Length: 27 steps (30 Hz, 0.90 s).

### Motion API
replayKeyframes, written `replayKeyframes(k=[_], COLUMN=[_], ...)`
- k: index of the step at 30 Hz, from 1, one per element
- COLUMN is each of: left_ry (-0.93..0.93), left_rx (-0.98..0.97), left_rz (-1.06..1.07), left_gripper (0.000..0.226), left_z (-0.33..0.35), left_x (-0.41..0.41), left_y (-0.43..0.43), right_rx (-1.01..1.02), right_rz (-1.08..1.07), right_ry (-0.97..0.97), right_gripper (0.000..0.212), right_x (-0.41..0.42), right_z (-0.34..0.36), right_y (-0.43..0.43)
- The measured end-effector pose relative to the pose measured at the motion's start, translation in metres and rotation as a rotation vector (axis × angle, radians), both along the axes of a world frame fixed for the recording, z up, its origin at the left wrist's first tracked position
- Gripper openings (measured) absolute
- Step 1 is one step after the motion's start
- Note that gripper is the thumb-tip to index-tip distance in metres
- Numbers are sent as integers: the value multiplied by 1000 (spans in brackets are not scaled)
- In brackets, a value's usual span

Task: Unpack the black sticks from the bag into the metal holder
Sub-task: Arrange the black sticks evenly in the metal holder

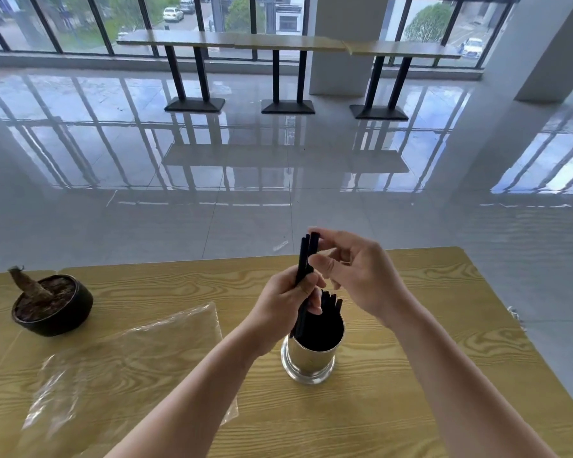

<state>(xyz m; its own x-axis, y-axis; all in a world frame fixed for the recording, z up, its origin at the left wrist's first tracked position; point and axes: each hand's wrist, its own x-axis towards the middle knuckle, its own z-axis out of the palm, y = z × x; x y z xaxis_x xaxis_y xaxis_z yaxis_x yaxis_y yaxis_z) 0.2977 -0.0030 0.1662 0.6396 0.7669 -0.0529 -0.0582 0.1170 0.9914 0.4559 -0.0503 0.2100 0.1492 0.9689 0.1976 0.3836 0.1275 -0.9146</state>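
Note:
A shiny metal holder [308, 361] stands upright on the wooden table [411, 325], with several black sticks [329, 304] standing in it. My left hand [285, 305] grips a small bundle of black sticks [306, 256] upright just above the holder's left rim. My right hand [354, 272] pinches the top ends of that bundle between thumb and forefinger. The clear plastic bag [119, 365] lies flat and crumpled on the table to the left, under my left forearm.
A dark round bowl [52, 305] of brown material with a stub sticking out sits at the table's far left. The table's far edge runs just behind the holder. Beyond it lie a glossy tiled floor and bar tables by the windows.

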Motion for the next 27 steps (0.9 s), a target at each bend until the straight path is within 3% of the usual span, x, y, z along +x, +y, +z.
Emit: replayKeyframes(k=[4, 10, 13, 16, 20, 23, 27], left_ry=[24, 68, 72, 71, 164, 306, 405], left_rx=[26, 61, 75, 130, 270, 219, 292], left_rz=[-105, -195, -190, -68, 344, 391, 374], left_gripper=[23, 24, 21, 17, 11, 12, 20], left_z=[4, 1, -3, -9, -33, -53, -64], left_x=[7, 9, 11, 6, -22, -37, -36], left_y=[2, 4, 5, 7, 11, 10, 2], right_rx=[-3, 26, 31, 38, 81, 60, -25], right_rz=[10, -108, -132, -148, -239, -357, -403], right_ry=[4, -234, -254, -203, -121, -118, -180], right_gripper=[33, 15, 12, 11, 16, 16, 14], right_x=[4, 5, 6, 15, 30, 32, 21], right_z=[12, 14, 19, 20, 8, -16, -53], right_y=[8, 1, -4, -11, -26, -34, -37])
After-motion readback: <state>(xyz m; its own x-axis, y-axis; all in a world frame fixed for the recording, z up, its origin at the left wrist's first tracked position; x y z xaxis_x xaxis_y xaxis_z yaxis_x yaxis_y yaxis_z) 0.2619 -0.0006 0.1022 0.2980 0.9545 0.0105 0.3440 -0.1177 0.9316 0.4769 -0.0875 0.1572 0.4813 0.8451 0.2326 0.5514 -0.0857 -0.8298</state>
